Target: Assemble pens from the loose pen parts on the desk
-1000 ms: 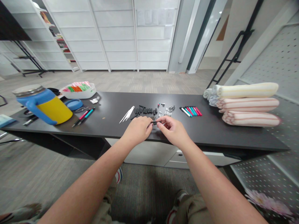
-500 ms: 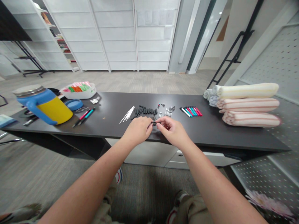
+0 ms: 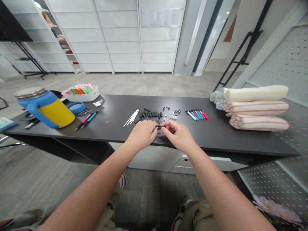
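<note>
My left hand [image 3: 142, 133] and my right hand [image 3: 177, 134] meet over the near edge of a black table [image 3: 223, 138]. Both pinch a small black pen part [image 3: 159, 127] held between their fingertips. Just beyond the hands lie a row of short black pen pieces [image 3: 151, 114], a fan of thin white refills [image 3: 131, 118], small silver and clear parts [image 3: 173, 114], and a row of finished pens [image 3: 197, 114] in white, teal, black and red.
A yellow jug with a blue handle [image 3: 45, 108] stands at the table's left, near a blue lid [image 3: 76, 107], two loose pens [image 3: 87, 120] and a white tray of coloured items [image 3: 81, 92]. Rolled striped towels [image 3: 255, 106] are stacked at the right.
Almost nothing has moved; my fingers have shifted slightly on the small black part while both hands stay together at the same spot.
</note>
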A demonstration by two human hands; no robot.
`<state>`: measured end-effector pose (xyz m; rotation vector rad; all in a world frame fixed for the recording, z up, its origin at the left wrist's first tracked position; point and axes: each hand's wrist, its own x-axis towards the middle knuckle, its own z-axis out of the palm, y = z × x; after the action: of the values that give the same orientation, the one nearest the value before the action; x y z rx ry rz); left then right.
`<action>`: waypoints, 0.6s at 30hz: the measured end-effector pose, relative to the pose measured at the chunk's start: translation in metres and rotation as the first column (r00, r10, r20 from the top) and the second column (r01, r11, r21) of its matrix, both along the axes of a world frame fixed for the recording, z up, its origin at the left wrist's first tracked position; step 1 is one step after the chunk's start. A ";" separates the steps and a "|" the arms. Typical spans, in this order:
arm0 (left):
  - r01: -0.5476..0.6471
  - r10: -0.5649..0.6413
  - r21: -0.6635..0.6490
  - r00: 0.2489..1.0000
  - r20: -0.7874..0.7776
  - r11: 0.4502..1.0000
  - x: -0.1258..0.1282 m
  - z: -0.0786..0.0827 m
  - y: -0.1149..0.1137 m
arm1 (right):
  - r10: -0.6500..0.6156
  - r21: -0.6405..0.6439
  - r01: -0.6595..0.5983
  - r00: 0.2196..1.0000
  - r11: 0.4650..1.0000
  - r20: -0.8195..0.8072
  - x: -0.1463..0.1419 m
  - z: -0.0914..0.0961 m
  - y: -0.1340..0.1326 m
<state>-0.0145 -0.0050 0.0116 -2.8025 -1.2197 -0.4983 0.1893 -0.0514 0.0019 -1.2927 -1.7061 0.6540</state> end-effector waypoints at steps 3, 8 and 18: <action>0.000 0.000 0.003 1.000 0.000 1.000 0.000 0.000 0.000 | 0.003 0.002 -0.003 1.000 1.000 0.006 0.000 0.000 0.000; -0.002 0.002 -0.002 1.000 0.001 1.000 0.000 0.000 0.000 | -0.001 -0.003 0.001 1.000 1.000 0.020 0.001 -0.001 0.001; -0.001 0.001 0.008 1.000 -0.007 1.000 0.001 0.000 0.000 | -0.001 0.000 0.001 1.000 1.000 0.020 0.000 -0.001 0.001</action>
<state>-0.0139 -0.0048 0.0113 -2.7941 -1.2152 -0.4917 0.1896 -0.0507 0.0011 -1.3042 -1.7217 0.6416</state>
